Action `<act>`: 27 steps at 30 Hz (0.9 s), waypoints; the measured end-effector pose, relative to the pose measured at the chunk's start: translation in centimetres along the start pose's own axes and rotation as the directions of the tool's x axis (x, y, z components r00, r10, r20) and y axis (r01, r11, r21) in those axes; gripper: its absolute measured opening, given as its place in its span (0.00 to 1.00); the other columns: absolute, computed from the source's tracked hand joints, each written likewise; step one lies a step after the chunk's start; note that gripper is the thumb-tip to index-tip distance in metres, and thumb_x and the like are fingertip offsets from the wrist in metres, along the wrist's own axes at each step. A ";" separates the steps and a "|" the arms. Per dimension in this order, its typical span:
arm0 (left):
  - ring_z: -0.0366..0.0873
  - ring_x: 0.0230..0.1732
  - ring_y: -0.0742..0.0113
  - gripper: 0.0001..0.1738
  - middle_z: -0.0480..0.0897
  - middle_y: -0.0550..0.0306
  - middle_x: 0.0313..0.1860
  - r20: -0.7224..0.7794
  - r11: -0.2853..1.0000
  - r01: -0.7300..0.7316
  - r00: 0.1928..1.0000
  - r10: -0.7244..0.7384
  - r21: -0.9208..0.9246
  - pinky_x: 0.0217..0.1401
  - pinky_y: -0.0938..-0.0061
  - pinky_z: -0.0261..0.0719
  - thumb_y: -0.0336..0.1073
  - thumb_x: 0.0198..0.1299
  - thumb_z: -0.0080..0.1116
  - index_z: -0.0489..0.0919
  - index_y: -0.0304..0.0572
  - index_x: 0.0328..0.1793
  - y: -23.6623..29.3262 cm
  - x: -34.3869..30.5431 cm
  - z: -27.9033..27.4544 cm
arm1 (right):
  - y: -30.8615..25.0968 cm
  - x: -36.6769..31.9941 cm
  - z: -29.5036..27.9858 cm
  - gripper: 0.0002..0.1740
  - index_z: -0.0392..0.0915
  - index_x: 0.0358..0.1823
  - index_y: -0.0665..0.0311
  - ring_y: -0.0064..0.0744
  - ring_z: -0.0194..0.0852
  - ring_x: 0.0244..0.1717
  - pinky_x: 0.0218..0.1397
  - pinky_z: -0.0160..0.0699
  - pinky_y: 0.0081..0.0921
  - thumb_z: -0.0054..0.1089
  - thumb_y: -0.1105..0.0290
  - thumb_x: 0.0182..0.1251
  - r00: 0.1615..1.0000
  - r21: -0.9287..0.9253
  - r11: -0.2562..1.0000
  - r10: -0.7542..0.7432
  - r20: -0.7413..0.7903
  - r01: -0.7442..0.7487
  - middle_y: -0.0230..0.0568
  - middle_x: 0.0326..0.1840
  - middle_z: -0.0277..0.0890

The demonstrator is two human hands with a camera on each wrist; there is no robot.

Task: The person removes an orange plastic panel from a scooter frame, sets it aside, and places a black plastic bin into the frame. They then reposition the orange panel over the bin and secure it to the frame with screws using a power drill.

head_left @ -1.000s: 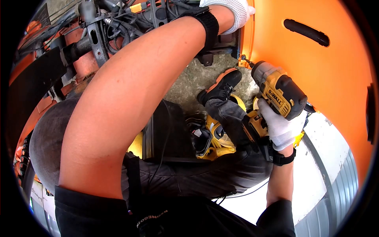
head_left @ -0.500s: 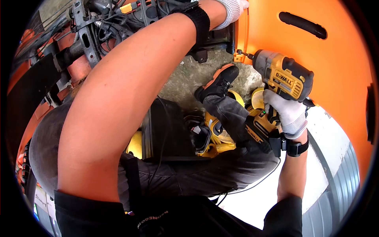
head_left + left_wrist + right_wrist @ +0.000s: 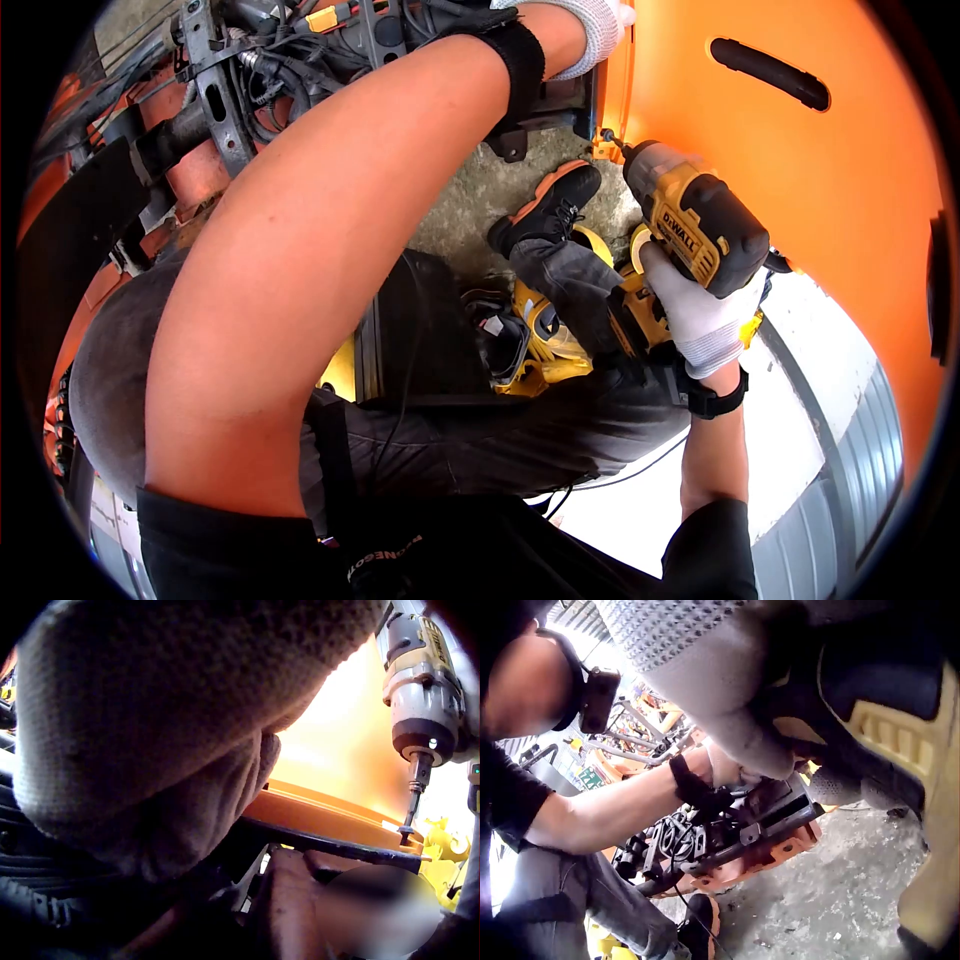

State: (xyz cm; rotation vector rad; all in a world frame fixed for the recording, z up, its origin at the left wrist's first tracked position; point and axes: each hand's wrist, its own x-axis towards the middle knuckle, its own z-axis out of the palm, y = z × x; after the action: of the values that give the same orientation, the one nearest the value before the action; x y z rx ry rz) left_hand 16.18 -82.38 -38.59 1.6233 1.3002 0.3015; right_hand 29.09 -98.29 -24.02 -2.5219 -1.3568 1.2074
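My gloved right hand (image 3: 705,310) grips the handle of a yellow and black DeWalt cordless impact driver (image 3: 700,220). Its nose points up and left along the orange panel (image 3: 830,190). At the end of the bit sits a small bolt (image 3: 607,135), right by the orange tab (image 3: 605,151) at the panel's lower corner. The left wrist view shows the slim bit (image 3: 414,795) reaching down to that corner. Stretched across the top, my gloved left hand (image 3: 598,35) holds the panel's edge with bent fingers, most of them hidden in the head view.
Cables and dark metal brackets (image 3: 215,100) fill the upper left. Below the panel corner are a concrete floor (image 3: 455,225) and my shoe (image 3: 550,205). Yellow gear (image 3: 540,330) lies beside my leg, next to a black case (image 3: 430,320). A thin cord hangs across the lap.
The driver swung right and flatter half a second ago, then came back left and down to a steeper tilt, its tip staying near the tab. The left hand keeps its place on the panel.
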 end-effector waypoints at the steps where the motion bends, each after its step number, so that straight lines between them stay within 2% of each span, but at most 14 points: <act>1: 0.78 0.45 0.42 0.23 0.81 0.39 0.42 -0.003 1.000 0.002 1.000 -0.002 -0.001 0.48 0.57 0.76 0.51 0.60 0.50 0.81 0.37 0.43 -0.1 0.1 0.3 | -0.2 -0.2 0.2 0.18 0.74 0.48 0.67 0.29 0.79 0.42 0.44 0.79 0.24 0.64 0.74 0.54 1.000 -0.002 1.000 -0.003 0.002 0.003 0.39 0.43 0.79; 4: 0.79 0.44 0.42 0.23 0.82 0.39 0.41 -0.090 1.000 0.012 0.996 -0.013 -0.015 0.48 0.57 0.76 0.51 0.60 0.50 0.82 0.37 0.41 -0.6 0.0 0.6 | -0.6 -0.3 0.6 0.19 0.73 0.48 0.67 0.29 0.79 0.43 0.45 0.79 0.24 0.64 0.73 0.55 0.998 -0.053 0.998 0.018 -0.059 -0.021 0.39 0.44 0.78; 6: 0.79 0.44 0.43 0.23 0.82 0.40 0.41 -0.031 0.998 -0.010 0.999 0.008 -0.063 0.48 0.57 0.76 0.51 0.60 0.50 0.82 0.37 0.41 0.0 -0.7 -0.6 | -0.6 -0.2 0.6 0.20 0.73 0.50 0.66 0.29 0.79 0.43 0.45 0.79 0.24 0.65 0.73 0.55 0.998 0.015 1.000 -0.025 -0.065 0.026 0.39 0.44 0.78; 10: 0.79 0.44 0.43 0.23 0.82 0.40 0.41 -0.002 1.000 -0.013 1.000 0.013 -0.001 0.48 0.57 0.76 0.50 0.60 0.49 0.82 0.37 0.42 -0.1 0.1 0.0 | -0.3 0.2 0.2 0.20 0.74 0.49 0.66 0.29 0.79 0.43 0.45 0.79 0.24 0.65 0.74 0.55 0.999 0.061 0.998 0.031 -0.043 -0.028 0.39 0.44 0.78; 12: 0.79 0.45 0.44 0.23 0.82 0.40 0.42 0.008 0.999 -0.046 0.999 0.045 0.029 0.48 0.58 0.76 0.50 0.60 0.50 0.82 0.37 0.42 -0.2 -0.1 -0.3 | -0.6 0.4 0.4 0.20 0.74 0.45 0.68 0.24 0.79 0.29 0.31 0.81 0.20 0.68 0.78 0.48 0.994 0.129 0.991 0.034 -0.102 -0.021 0.38 0.35 0.79; 13: 0.79 0.45 0.44 0.23 0.82 0.40 0.42 0.000 1.000 0.018 1.000 -0.018 0.013 0.48 0.58 0.76 0.50 0.60 0.50 0.82 0.37 0.42 0.0 0.2 0.0 | -0.4 0.5 0.4 0.20 0.73 0.45 0.68 0.23 0.78 0.27 0.29 0.80 0.18 0.68 0.78 0.49 0.996 0.127 0.992 0.015 -0.090 -0.003 0.39 0.35 0.78; 16: 0.79 0.44 0.43 0.22 0.82 0.40 0.42 -0.022 1.000 -0.022 1.000 0.022 -0.017 0.48 0.58 0.76 0.50 0.59 0.50 0.82 0.37 0.42 -0.2 -0.5 -0.5 | -0.8 0.4 0.4 0.21 0.74 0.46 0.69 0.22 0.78 0.27 0.28 0.80 0.19 0.68 0.78 0.49 0.995 0.110 0.994 0.033 -0.089 -0.023 0.38 0.35 0.78; 17: 0.79 0.44 0.43 0.22 0.82 0.40 0.42 -0.022 1.000 -0.020 1.000 0.020 -0.019 0.48 0.58 0.76 0.50 0.59 0.50 0.82 0.37 0.42 -0.2 -0.4 -0.3 | -0.9 0.4 0.3 0.21 0.74 0.46 0.69 0.22 0.78 0.27 0.28 0.80 0.19 0.68 0.78 0.49 0.996 0.108 0.994 0.033 -0.087 -0.023 0.38 0.35 0.78; 19: 0.79 0.44 0.43 0.22 0.82 0.40 0.42 -0.027 0.999 0.023 0.999 -0.024 -0.028 0.47 0.57 0.76 0.50 0.59 0.51 0.82 0.37 0.42 -0.1 -0.1 0.0 | -0.9 0.4 0.0 0.18 0.76 0.48 0.68 0.24 0.79 0.37 0.38 0.79 0.20 0.66 0.72 0.56 0.999 0.092 0.996 0.023 -0.026 -0.021 0.38 0.40 0.79; 23: 0.79 0.45 0.43 0.22 0.82 0.40 0.42 -0.057 0.998 -0.016 0.998 0.013 -0.059 0.47 0.57 0.76 0.50 0.59 0.51 0.82 0.37 0.43 -0.1 -0.7 -0.5 | -0.9 0.3 -0.1 0.18 0.76 0.49 0.68 0.24 0.79 0.38 0.38 0.80 0.20 0.65 0.72 0.57 0.996 0.107 0.990 0.092 0.002 -0.091 0.39 0.41 0.80; 27: 0.79 0.45 0.43 0.22 0.82 0.39 0.42 -0.016 0.995 0.029 0.999 -0.031 -0.095 0.48 0.58 0.76 0.50 0.59 0.51 0.81 0.37 0.44 0.1 -0.9 -0.7 | -0.7 0.2 -0.1 0.18 0.75 0.49 0.68 0.26 0.80 0.39 0.40 0.80 0.21 0.65 0.72 0.57 0.999 0.041 0.999 -0.003 -0.039 0.005 0.40 0.42 0.80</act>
State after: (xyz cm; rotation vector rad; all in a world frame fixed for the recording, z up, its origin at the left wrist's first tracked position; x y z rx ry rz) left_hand 15.37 -82.70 -37.86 1.5231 1.3024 0.3545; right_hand 28.74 -97.65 -23.77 -2.5003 -1.3135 1.1663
